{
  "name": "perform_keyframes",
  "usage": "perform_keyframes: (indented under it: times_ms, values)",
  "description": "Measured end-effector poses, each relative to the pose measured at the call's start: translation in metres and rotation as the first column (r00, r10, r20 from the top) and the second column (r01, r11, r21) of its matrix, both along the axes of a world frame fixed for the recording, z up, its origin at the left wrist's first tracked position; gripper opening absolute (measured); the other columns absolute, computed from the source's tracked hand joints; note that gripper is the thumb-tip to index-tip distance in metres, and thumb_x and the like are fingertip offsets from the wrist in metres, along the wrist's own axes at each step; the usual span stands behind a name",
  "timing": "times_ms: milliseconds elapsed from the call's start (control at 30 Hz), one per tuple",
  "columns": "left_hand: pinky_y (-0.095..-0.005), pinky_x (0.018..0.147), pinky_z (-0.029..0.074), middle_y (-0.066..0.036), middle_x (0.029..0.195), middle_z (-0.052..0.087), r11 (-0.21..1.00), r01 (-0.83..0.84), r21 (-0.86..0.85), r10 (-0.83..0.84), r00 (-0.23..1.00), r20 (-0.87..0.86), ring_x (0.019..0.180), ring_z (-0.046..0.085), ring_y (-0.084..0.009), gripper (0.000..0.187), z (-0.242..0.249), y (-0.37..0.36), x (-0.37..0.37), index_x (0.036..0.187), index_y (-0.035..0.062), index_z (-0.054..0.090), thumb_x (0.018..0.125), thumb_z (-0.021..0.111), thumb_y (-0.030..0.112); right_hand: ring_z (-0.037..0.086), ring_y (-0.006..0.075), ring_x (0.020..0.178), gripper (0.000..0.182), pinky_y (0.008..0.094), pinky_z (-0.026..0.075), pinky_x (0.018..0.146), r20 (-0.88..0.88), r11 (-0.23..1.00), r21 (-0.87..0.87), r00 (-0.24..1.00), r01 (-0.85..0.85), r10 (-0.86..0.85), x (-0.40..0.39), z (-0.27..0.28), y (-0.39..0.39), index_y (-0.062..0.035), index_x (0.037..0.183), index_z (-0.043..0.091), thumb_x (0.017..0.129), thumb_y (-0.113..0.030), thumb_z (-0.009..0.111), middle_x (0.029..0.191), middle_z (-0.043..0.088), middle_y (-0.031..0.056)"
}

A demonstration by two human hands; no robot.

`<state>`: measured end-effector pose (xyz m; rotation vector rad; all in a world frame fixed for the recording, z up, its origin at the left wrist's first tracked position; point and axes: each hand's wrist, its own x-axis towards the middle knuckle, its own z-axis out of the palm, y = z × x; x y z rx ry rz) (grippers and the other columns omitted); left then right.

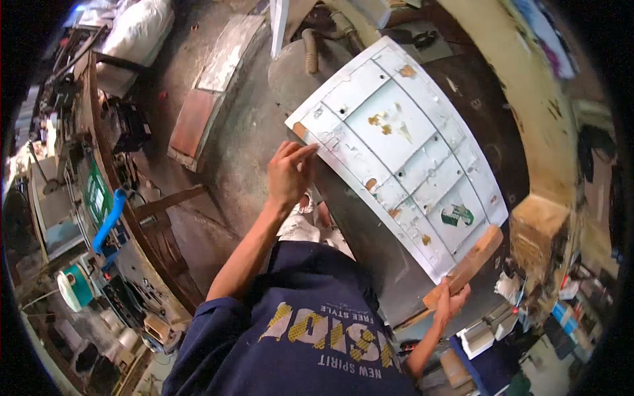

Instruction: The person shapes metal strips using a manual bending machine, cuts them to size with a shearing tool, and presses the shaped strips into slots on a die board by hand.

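Observation:
A white panel [391, 111] with dark grid lines, several small holes and brownish patches lies on the dark table [370, 224]. My right hand [451, 301] is wrapped round the near end of a wooden block [465, 267], which lies along the panel's lower right end. At the panel's left edge, my left hand [289, 173] has its fingers pinched together close to the corner. Whatever may be between those fingers is too small to make out. A green and white label [457, 214] is on the panel near the block.
A wooden box-like block [538, 228] stands right of the panel. Left of me runs a bench frame [132, 231] with a blue tube [110, 221] on it. A reddish board [193, 122] lies on the far left, and a ribbed hose [310, 51] is behind the panel.

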<state>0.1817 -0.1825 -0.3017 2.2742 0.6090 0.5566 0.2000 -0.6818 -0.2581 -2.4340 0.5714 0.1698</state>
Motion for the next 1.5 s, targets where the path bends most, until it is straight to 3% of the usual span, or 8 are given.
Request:
perform_keyframes:
  times_ms: [200, 433, 733, 833, 933, 1000, 1233, 1500]
  values:
    - [-0.0335, 0.068, 0.053, -0.009, 0.082, 0.068, 0.991, -0.115, -0.065, 0.116, 0.993, 0.020, 0.076, 0.062, -0.0233, 0.029, -0.009, -0.028, 0.011, 0.102, 0.0067, 0.076, 0.077, 0.069, -0.007, 0.051, 0.0320, 0.121, 0.073, 0.0424, 0.041, 0.103, 0.034, 0.965, 0.030, 0.965, -0.262, 0.261, 0.022, -0.019, 0.079, 0.0037, 0.138, 0.038, 0.082, -0.020, 0.080, 0.134, 0.048, 0.0219]
    - [-0.0351, 0.066, 0.051, -0.007, 0.079, 0.063, 0.989, -0.109, -0.105, 0.114, 0.992, 0.049, 0.079, 0.060, -0.0226, 0.034, -0.022, -0.035, 0.013, 0.102, 0.0054, 0.072, 0.070, 0.070, -0.008, 0.047, 0.0315, 0.125, 0.070, 0.0430, 0.038, 0.107, 0.006, 0.939, -0.040, 0.940, -0.340, 0.341, 0.026, -0.023, 0.097, 0.0041, 0.138, 0.036, 0.084, -0.014, 0.077, 0.135, 0.045, 0.0215]
    - [-0.0297, 0.061, 0.049, -0.008, 0.075, 0.062, 0.981, -0.137, -0.135, 0.145, 0.988, 0.054, 0.069, 0.058, -0.0209, 0.035, -0.025, -0.035, 0.011, 0.104, 0.0058, 0.075, 0.074, 0.071, -0.011, 0.046, 0.0326, 0.128, 0.071, 0.0439, 0.035, 0.110, -0.016, 0.933, -0.042, 0.934, -0.357, 0.356, 0.026, -0.024, 0.094, 0.0031, 0.139, 0.033, 0.085, -0.013, 0.076, 0.136, 0.043, 0.0233]
    - [-0.0361, 0.075, 0.051, -0.005, 0.073, 0.060, 0.988, -0.101, -0.120, 0.106, 0.994, 0.031, 0.074, 0.059, -0.0215, 0.036, -0.026, -0.032, 0.010, 0.099, 0.0089, 0.074, 0.067, 0.073, -0.007, 0.046, 0.0325, 0.127, 0.071, 0.0441, 0.036, 0.109, -0.021, 0.938, -0.026, 0.938, -0.345, 0.345, 0.026, -0.020, 0.100, 0.0028, 0.139, 0.033, 0.085, -0.013, 0.076, 0.136, 0.044, 0.0234]
    - [-0.0377, 0.080, 0.050, -0.004, 0.074, 0.061, 0.989, -0.094, -0.113, 0.095, 0.996, -0.002, 0.074, 0.059, -0.0211, 0.036, -0.024, -0.029, 0.009, 0.098, 0.0098, 0.074, 0.066, 0.073, -0.006, 0.047, 0.0323, 0.127, 0.069, 0.0437, 0.037, 0.108, -0.046, 0.947, 0.023, 0.946, -0.321, 0.322, 0.027, -0.017, 0.103, 0.0025, 0.138, 0.033, 0.086, -0.012, 0.075, 0.136, 0.044, 0.0235]
    - [-0.0302, 0.060, 0.050, -0.008, 0.076, 0.063, 0.989, -0.090, -0.120, 0.090, 0.996, -0.008, 0.068, 0.058, -0.0205, 0.040, -0.024, -0.027, 0.010, 0.106, 0.0079, 0.076, 0.072, 0.070, -0.013, 0.047, 0.0320, 0.126, 0.068, 0.0435, 0.037, 0.108, -0.042, 0.942, 0.005, 0.941, -0.335, 0.334, 0.026, -0.020, 0.100, 0.0024, 0.138, 0.033, 0.086, -0.012, 0.075, 0.136, 0.044, 0.0234]
    - [-0.0299, 0.061, 0.050, -0.007, 0.076, 0.064, 0.993, -0.007, -0.118, 0.007, 1.000, 0.000, 0.069, 0.059, -0.0199, 0.046, -0.022, -0.019, 0.007, 0.108, 0.0098, 0.076, 0.069, 0.068, -0.014, 0.053, 0.0280, 0.118, 0.066, 0.0389, 0.040, 0.104, -0.001, 0.939, -0.001, 0.939, -0.343, 0.343, 0.026, -0.020, 0.104, 0.0027, 0.135, 0.035, 0.086, -0.012, 0.076, 0.129, 0.051, 0.0213]
    - [-0.0299, 0.061, 0.050, -0.008, 0.076, 0.065, 0.991, -0.090, -0.094, 0.089, 0.996, -0.011, 0.067, 0.060, -0.0203, 0.046, -0.021, -0.028, 0.010, 0.106, 0.0090, 0.076, 0.067, 0.068, -0.014, 0.047, 0.0321, 0.126, 0.067, 0.0437, 0.037, 0.108, -0.040, 0.945, 0.020, 0.944, -0.327, 0.328, 0.027, -0.019, 0.102, 0.0019, 0.136, 0.034, 0.086, -0.012, 0.075, 0.135, 0.045, 0.0236]
